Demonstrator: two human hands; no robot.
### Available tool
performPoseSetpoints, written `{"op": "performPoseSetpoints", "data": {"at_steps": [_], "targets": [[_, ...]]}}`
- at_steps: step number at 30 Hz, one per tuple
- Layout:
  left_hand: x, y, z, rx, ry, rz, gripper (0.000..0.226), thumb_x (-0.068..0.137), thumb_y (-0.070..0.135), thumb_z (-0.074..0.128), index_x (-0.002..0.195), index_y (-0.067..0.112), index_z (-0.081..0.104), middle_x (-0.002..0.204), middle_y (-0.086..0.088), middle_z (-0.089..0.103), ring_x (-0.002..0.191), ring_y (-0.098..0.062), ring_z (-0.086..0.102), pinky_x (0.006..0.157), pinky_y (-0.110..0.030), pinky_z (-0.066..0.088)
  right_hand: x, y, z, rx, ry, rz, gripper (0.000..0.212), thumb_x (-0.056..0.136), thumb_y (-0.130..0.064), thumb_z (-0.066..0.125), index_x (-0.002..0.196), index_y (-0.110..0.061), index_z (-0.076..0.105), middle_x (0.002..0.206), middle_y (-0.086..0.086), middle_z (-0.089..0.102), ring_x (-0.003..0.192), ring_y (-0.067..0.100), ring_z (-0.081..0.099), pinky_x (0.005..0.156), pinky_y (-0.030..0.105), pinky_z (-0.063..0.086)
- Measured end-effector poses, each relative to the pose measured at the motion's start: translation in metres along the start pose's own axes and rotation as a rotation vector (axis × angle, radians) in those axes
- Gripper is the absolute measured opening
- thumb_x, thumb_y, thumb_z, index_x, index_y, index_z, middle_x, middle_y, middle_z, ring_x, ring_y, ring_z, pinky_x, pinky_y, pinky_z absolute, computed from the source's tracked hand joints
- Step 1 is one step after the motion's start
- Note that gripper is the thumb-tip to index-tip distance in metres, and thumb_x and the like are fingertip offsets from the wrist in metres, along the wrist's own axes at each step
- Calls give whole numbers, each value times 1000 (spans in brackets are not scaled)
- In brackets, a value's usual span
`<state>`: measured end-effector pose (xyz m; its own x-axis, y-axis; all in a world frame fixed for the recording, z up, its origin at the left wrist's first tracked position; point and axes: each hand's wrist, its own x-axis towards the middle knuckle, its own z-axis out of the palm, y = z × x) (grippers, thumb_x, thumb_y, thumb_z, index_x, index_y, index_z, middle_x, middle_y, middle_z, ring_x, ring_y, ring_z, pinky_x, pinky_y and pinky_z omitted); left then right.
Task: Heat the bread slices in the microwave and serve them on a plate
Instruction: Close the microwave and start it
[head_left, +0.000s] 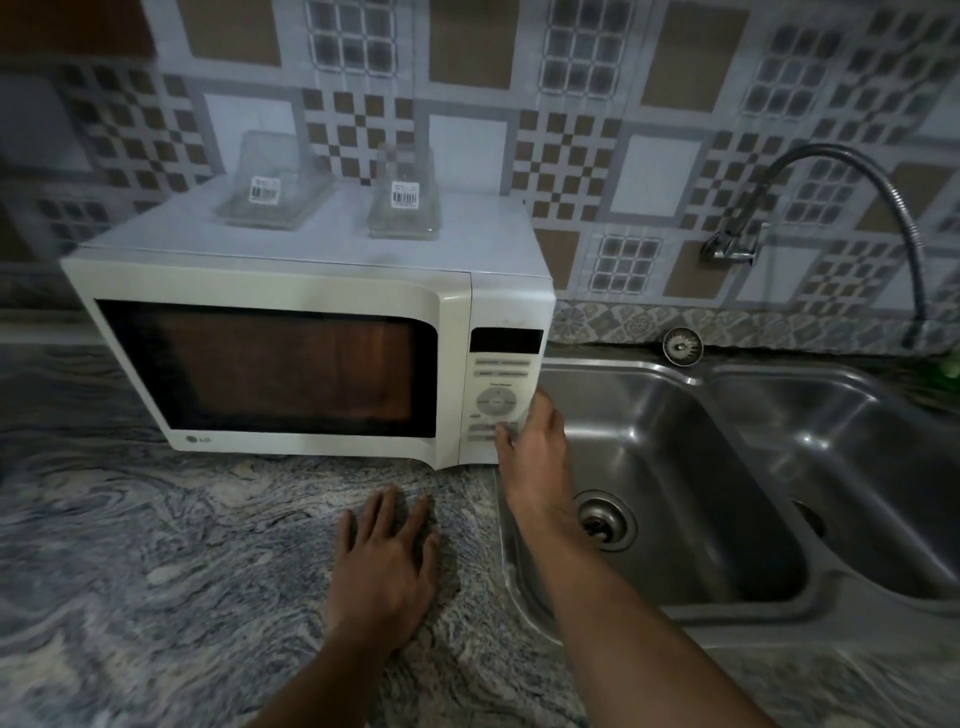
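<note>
A white microwave (291, 291) stands on the marbled countertop (156, 545) with its door shut and its dark window showing nothing clearly inside. My right hand (535, 441) rests against the control panel (501, 400) at the microwave's right end, thumb on the lower buttons, holding nothing. My left hand (387, 561) lies flat on the counter in front of the microwave, fingers spread. No bread or plate is in sight.
Two clear glass containers, the left one (270, 187) and the right one (405, 197), stand on top of the microwave. A double steel sink (727, 467) lies right of it, with a curved tap (831, 208) on the tiled wall and a sink strainer (682, 347) on the ledge.
</note>
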<state>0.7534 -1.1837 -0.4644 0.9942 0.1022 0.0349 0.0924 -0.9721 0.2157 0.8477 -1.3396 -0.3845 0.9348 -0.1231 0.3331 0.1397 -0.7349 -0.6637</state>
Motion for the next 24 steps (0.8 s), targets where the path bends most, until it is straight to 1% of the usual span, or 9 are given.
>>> {"op": "performPoseSetpoints", "data": {"at_steps": [2, 6, 10, 12, 14, 17, 19, 21, 24], "targets": [[2, 0, -2, -23, 13, 6, 65, 94, 60, 5, 155, 39, 13, 165, 0, 6, 152, -18, -3, 123, -46, -2, 1, -3, 0, 37, 6, 69, 58, 95, -20, 65, 144, -12, 34, 131, 13, 53, 113, 32, 59, 88, 38, 53], [4, -3, -5, -37, -9, -8, 62, 99, 50, 9, 158, 28, 8, 165, 1, 4, 152, -14, -4, 123, -42, -2, -14, -9, 3, 7, -51, 204, 95, 92, -18, 69, 158, -14, 0, 147, 12, 37, 121, 31, 55, 92, 36, 51], [7, -6, -12, -49, -26, 4, 60, 101, 43, 16, 158, 24, 9, 165, 2, 6, 152, -14, 1, 124, -38, 1, -58, -5, 14, -192, -198, 114, 107, 88, -23, 70, 157, -15, -12, 159, 12, 23, 138, 32, 40, 109, 46, 42], [6, -9, -13, -12, -41, 29, 64, 97, 47, 7, 158, 27, 8, 165, 3, 6, 152, -13, 1, 123, -36, 2, -77, -1, 18, -316, -334, 51, 93, 95, -25, 59, 158, -9, -8, 165, 14, 12, 150, 33, 19, 121, 48, 22], [2, -11, -13, 8, -31, 42, 71, 91, 50, -5, 157, 30, 7, 165, 2, 5, 152, -14, -1, 123, -37, 1, -92, 4, 21, -390, -473, -24, 75, 101, -25, 43, 159, -7, -2, 166, 14, 3, 153, 30, 0, 124, 48, 4], [3, -14, -14, 39, -34, -4, 60, 97, 50, 2, 156, 38, 0, 165, -2, -3, 152, -21, -8, 122, -45, -5, -101, 14, 27, -439, -553, -101, 63, 104, -29, 23, 159, -6, 1, 166, 16, -7, 153, 28, -14, 121, 47, -7], [3, -14, -13, 41, -59, -26, 57, 100, 49, 6, 155, 40, -5, 165, -4, -8, 151, -23, -12, 121, -49, -7, -104, 20, 29, -455, -560, -115, 65, 101, -34, 9, 159, -6, 0, 166, 15, -9, 152, 27, -16, 120, 45, -11], [3, -14, -12, 45, -63, -25, 61, 94, 52, -3, 154, 42, -5, 165, -4, -7, 151, -22, -12, 121, -50, -6, -106, 23, 30, -443, -539, -124, 80, 88, -40, -12, 159, -5, 1, 166, 15, -9, 152, 26, -16, 118, 42, -13], [3, -14, -10, 45, -70, -29, 72, 83, 54, -14, 154, 43, -5, 165, -3, -7, 151, -22, -12, 121, -50, -6, -105, 25, 31, -432, -521, -128, 93, 77, -45, -20, 158, -5, 2, 166, 14, -9, 152, 25, -16, 117, 40, -13]]}}
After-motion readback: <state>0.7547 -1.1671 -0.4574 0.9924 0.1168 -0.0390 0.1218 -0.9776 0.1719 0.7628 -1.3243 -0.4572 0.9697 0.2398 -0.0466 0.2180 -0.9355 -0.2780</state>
